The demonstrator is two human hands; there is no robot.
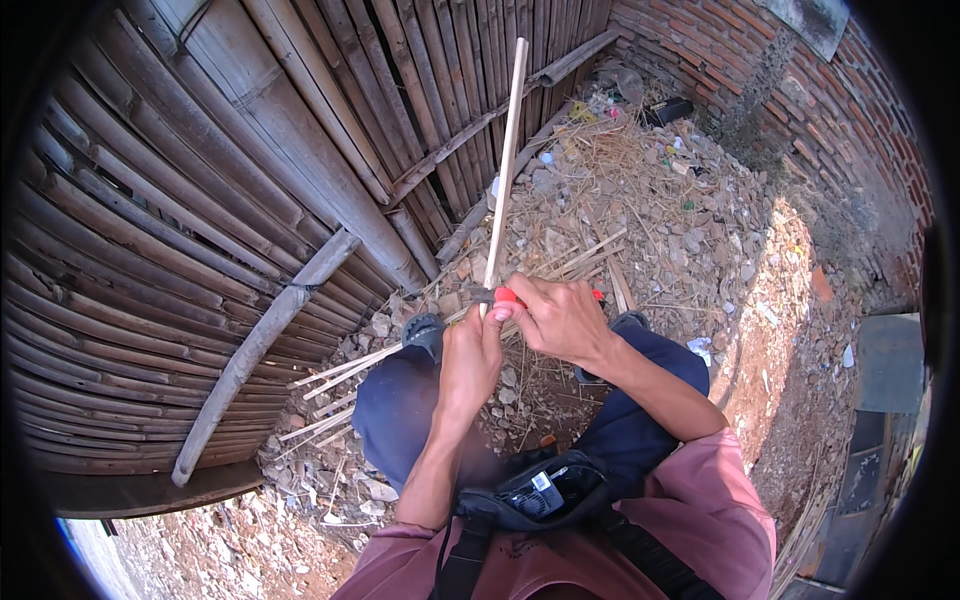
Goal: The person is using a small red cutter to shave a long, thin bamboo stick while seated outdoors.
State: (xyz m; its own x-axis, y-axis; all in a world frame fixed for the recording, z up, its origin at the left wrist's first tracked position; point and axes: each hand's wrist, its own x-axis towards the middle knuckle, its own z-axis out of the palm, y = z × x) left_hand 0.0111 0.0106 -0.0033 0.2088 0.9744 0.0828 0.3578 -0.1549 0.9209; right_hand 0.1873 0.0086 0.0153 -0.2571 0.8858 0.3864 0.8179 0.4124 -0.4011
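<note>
A long pale bamboo strip (508, 150) stands up and away from my hands, its lower end between them. My left hand (470, 358) is closed around that lower end, thumb up. My right hand (562, 318) is closed on a red-handled tool (508, 297), whose dark metal head lies against the strip just above my left fingers. A bit of red also shows beyond my right knuckles. My fingers cover much of the tool, so its exact kind cannot be told. Both hands touch or nearly touch at the thumbs.
Several cut strips (335, 375) lie by my left shoe (423, 333). More sticks (610, 262) rest on the rubble (690, 240) ahead. A bamboo wall (200, 270) rises at left, a brick wall (840, 110) at far right. A black bag (545, 490) sits at my waist.
</note>
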